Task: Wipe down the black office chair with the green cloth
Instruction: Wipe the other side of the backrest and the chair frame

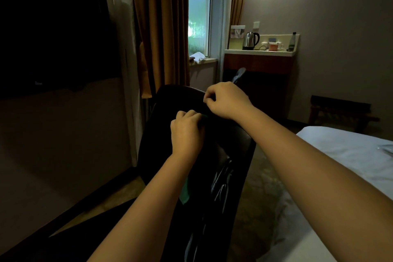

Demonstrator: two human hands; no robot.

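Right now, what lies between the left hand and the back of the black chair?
The green cloth: the left hand holds it against the black chair. The head view shows green at the fingertips and below the wrist.

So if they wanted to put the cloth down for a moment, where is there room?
The white bed right of the chair is mostly bare at its near corner. The counter beside the window is crowded: kettle, cups, bottle. The windowsill holds a white cloth.

Left hand (187,132) holds green cloth (184,194) against black chair (230,140) back; right hand (226,100) grips its top edge.
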